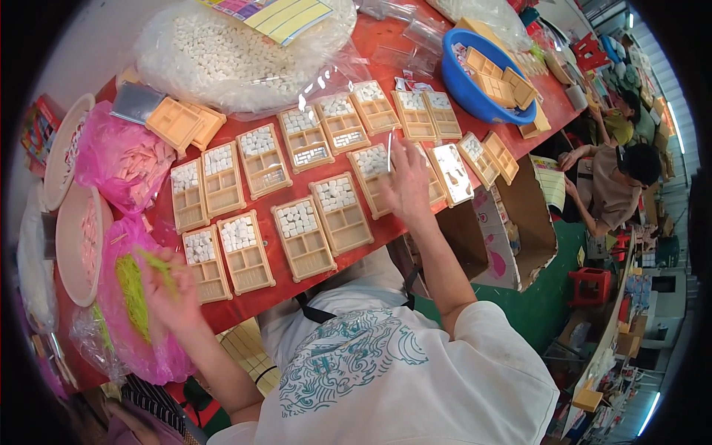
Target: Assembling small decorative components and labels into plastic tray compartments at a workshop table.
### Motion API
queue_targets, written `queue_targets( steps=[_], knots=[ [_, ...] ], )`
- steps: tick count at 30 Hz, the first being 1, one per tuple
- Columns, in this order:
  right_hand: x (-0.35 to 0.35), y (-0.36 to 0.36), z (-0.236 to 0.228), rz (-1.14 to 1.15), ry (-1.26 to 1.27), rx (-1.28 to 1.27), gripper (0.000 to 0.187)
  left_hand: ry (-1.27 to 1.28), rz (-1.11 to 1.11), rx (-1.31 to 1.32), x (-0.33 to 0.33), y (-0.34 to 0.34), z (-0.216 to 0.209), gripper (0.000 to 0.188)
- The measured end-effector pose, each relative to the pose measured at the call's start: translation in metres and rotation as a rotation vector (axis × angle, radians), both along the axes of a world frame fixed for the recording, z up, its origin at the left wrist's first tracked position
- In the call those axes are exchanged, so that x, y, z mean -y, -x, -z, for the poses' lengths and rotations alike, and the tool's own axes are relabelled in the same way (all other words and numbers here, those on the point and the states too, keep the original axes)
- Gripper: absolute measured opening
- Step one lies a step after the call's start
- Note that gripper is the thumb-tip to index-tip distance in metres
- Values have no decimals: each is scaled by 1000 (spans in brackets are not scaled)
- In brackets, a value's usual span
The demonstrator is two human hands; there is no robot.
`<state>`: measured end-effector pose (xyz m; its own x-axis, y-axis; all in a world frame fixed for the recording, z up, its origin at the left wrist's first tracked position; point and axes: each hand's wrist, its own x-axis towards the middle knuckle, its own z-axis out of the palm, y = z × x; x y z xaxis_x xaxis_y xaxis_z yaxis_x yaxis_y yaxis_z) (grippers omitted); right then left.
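Observation:
My left hand (172,293), blurred by motion, is above a pink plastic bag (119,326) of yellow-green strips (132,297). Similar yellow-green pieces show between its fingers. Over the middle of the rows, my right hand (408,178) pinches a thin pale stick (390,152), partly covering the compartment trays beneath. Beige compartment trays stand in rows; one near tray (304,241) has small white blocks in its large section and bare smaller sections. A farther tray (304,141) also has white pieces in a lower section.
A large clear bag of white blocks (222,63) lies at the back. Beyond my right hand stands a blue basin (449,70) with more trays. Pale pink strips (141,167) fill a pink bag at left. An open cardboard box (519,252) stands beside the red table; people sit farther right.

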<state>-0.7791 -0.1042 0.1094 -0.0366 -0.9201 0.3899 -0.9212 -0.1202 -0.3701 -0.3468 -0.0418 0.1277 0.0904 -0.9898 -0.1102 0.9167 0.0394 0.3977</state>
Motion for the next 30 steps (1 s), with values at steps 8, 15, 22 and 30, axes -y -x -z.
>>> queue_targets(
  steps=[8,15,22,30],
  knots=[
    [43,31,11,34,73,2,65,-211,459,-147,5,129,5,21],
    [81,53,14,155,30,-146,59,-271,623,-75,26,179,19,18],
    [36,-31,-37,-398,-411,458,48,-303,545,34,38,183,16,18],
    [14,-138,-10,-545,-463,1163,40,-213,449,-132,52,173,32,17]
  ],
)
